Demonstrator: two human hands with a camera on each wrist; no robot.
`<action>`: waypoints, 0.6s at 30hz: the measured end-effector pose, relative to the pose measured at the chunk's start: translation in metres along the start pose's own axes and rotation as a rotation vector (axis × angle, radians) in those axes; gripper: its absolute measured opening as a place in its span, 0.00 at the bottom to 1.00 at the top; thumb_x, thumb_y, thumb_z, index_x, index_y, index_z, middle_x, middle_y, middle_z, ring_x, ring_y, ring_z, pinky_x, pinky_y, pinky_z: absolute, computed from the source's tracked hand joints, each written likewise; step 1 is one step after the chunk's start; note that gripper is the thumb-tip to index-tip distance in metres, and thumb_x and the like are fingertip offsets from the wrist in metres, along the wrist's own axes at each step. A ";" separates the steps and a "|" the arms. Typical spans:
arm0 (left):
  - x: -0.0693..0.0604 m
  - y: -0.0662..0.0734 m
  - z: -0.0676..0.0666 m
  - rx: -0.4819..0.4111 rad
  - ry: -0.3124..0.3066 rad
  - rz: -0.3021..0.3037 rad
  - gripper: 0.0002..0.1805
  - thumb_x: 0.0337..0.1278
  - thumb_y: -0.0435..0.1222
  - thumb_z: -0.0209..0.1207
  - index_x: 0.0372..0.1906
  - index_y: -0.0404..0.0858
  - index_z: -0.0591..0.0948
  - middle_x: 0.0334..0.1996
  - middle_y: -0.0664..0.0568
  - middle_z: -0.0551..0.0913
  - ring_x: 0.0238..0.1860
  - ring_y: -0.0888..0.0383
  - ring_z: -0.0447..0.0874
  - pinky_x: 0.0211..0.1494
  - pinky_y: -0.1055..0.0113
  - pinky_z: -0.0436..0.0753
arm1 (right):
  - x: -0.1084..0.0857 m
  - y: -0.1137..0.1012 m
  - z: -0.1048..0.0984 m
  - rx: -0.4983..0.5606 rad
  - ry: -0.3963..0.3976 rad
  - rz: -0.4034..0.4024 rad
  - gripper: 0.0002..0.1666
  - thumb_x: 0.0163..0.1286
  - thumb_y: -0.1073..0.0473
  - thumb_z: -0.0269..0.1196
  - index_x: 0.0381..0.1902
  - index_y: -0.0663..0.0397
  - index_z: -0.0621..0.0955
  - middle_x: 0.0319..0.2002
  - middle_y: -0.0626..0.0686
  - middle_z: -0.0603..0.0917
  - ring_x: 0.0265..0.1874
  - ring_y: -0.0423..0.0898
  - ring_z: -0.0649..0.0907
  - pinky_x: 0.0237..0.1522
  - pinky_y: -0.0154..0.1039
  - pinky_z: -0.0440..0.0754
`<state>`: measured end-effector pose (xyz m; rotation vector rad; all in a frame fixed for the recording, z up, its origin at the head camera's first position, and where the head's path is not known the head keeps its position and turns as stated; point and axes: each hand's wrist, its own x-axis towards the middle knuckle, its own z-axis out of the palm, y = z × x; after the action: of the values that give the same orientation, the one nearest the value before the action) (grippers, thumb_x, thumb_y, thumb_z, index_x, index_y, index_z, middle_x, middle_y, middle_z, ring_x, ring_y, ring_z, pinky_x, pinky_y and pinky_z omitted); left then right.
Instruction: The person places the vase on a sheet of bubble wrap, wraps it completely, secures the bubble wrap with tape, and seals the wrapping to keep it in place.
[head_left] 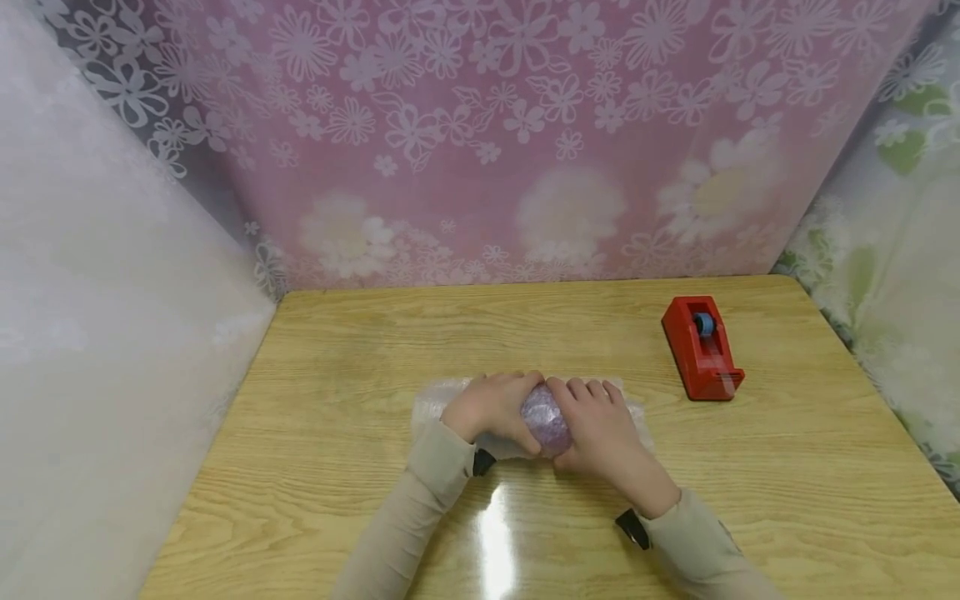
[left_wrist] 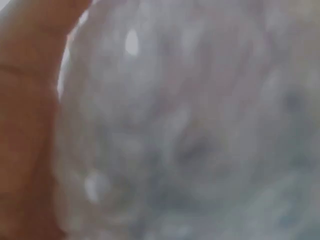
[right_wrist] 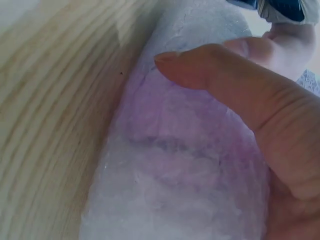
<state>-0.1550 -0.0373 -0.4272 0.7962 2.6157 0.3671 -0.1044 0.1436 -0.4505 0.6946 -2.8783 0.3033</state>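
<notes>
A rounded bundle of clear bubble wrap (head_left: pixel 546 419) lies on the table with something purple showing through; the wrapped item's kind is hidden. My left hand (head_left: pixel 491 410) grips its left side, fingers over the far side and thumb at the near side. From the right, my right hand (head_left: pixel 602 431) holds it the same way. Loose ends of wrap stick out past both hands. In the right wrist view the wrap (right_wrist: pixel 175 165) forms a long roll, and the right thumb (right_wrist: pixel 215 70) presses on it. The left wrist view is filled by blurred bubbles (left_wrist: pixel 175 125).
A red tape dispenser (head_left: pixel 701 350) with a small roll of tape stands at the back right of the wooden table (head_left: pixel 337 517). A pink flowered curtain (head_left: pixel 480 150) hangs behind the far edge, with pale cloth on both sides.
</notes>
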 end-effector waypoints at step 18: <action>-0.008 0.016 0.030 0.377 0.297 -0.036 0.58 0.21 0.64 0.75 0.66 0.44 0.67 0.55 0.52 0.76 0.53 0.49 0.75 0.57 0.48 0.73 | 0.011 0.005 -0.009 0.065 -0.126 0.018 0.59 0.32 0.42 0.82 0.63 0.55 0.72 0.51 0.62 0.81 0.51 0.65 0.79 0.53 0.67 0.72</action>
<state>-0.1279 -0.0249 -0.4463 0.8654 3.0257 -0.0275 -0.1154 0.1453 -0.4405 0.7240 -3.0072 0.3699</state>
